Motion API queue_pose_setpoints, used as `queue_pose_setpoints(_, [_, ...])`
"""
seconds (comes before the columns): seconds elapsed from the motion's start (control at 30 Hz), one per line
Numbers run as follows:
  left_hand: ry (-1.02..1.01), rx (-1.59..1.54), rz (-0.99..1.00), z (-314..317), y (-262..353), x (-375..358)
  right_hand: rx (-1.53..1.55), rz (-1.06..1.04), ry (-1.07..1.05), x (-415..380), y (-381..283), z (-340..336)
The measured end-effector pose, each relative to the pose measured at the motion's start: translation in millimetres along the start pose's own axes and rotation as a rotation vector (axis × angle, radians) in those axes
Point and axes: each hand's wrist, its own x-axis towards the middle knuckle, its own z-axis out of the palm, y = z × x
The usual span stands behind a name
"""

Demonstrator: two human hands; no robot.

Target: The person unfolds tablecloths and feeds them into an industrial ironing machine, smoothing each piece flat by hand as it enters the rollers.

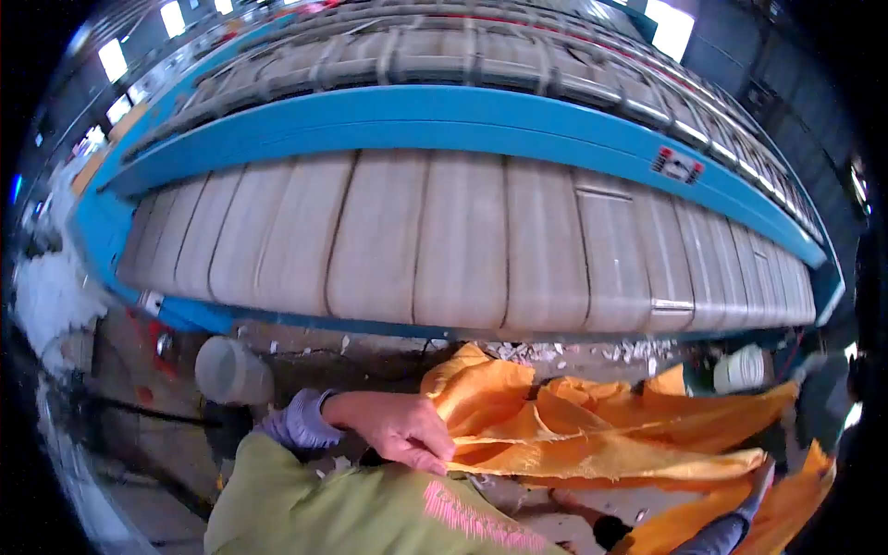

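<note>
My left hand [400, 431] is closed in a pinch on the near left corner of a large orange cloth [592, 453]. The cloth's frayed edge stretches from there across to my right hand [760, 479], which grips the same edge at the far right and is partly hidden by fabric. Between the two hands the edge runs fairly straight, while the rest hangs in loose folds beyond it. More orange fabric drapes below my right forearm.
A wide machine with a blue frame [444, 118] and a bed of pale belts [462, 240] spans the front. A whitish bucket [233, 370] stands at left, and a white tub [740, 368] at right. White scraps [638, 351] litter the floor under the machine.
</note>
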Motion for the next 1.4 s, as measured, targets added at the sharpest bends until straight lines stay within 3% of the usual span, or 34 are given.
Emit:
queue_pose_setpoints(0.13, [-0.028, 0.083, -0.09, 3.8, 30.0, -2.8, 0.102, -0.26, -0.162, 10.0, -126.6, 50.0])
queue_pose_setpoints(0.23, [-0.007, 0.177, -0.119, 7.1, 33.0, -7.1, 0.085, -0.295, -0.237, -11.0, -141.7, 73.0])
queue_pose_setpoints(0.33, [0.046, 0.235, -0.128, 9.7, 33.6, -8.6, 0.03, -0.133, -0.216, -28.9, -37.5, 79.5])
queue_pose_setpoints(0.47, [0.022, 0.414, -0.105, 8.8, 28.5, 4.5, -0.11, 0.249, -0.136, -100.2, 210.6, 54.2])
queue_pose_setpoints(0.57, [-0.005, 0.51, -0.111, 3.9, 30.4, 16.8, -0.158, 0.318, 0.001, -144.0, 303.9, 29.0])
queue_pose_setpoints(0.6, [-0.042, 0.54, -0.141, 1.3, 32.3, 21.7, -0.218, 0.195, 0.12, -146.9, 306.5, 32.5])
queue_pose_setpoints(0.67, [-0.061, 0.569, -0.178, -3.1, 32.8, 28.9, -0.079, 0.23, 0.161, -140.9, 267.0, 12.9])
queue_pose_setpoints(0.77, [-0.054, 0.615, -0.284, -9.6, 39.0, 29.2, -0.029, 0.466, 0.061, -133.0, 226.8, -11.4])
queue_pose_setpoints(0.83, [-0.036, 0.624, -0.32, -14.3, 36.8, 24.9, 0.004, 0.438, 0.056, -125.2, 191.6, -22.8])
queue_pose_setpoints(0.9, [-0.029, 0.633, -0.338, -17.1, 38.1, 25.8, 0.089, 0.627, 0.066, -124.3, 192.7, -20.6])
queue_pose_setpoints(0.97, [-0.015, 0.665, -0.35, -9.9, 45.1, 22.6, -0.036, 0.472, 0.037, -129.1, 204.5, -17.8])
queue_pose_setpoints(1.0, [0.01, 0.679, -0.359, -7.6, 46.9, 23.5, 0.102, 0.604, -0.089, -124.7, 208.3, -18.9])
queue_pose_setpoints(1.03, [0.035, 0.689, -0.367, -8.2, 48.4, 19.7, -0.06, 0.52, 0.021, -125.1, 204.0, -16.6])
queue_pose_setpoints(1.1, [0.093, 0.724, -0.429, -1.0, 54.0, 12.3, 0.043, 0.55, -0.038, -112.7, 168.2, -35.5])
queue_pose_setpoints(1.2, [0.13, 0.749, -0.461, 16.8, 55.2, -1.4, 0.012, 0.46, 0.225, -112.3, 163.6, -29.3])
queue_pose_setpoints(1.23, [0.132, 0.75, -0.462, 21.5, 53.1, -4.3, -0.125, 0.568, 0.017, -106.0, 159.3, -39.6])
queue_pose_setpoints(1.3, [0.138, 0.718, -0.449, 30.5, 46.3, -11.6, 0.052, 0.577, 0.078, -105.4, 154.9, -44.0])
queue_pose_setpoints(1.4, [0.131, 0.692, -0.453, 31.7, 33.4, -16.3, -0.211, 0.537, -0.054, -108.5, 161.0, -41.8])
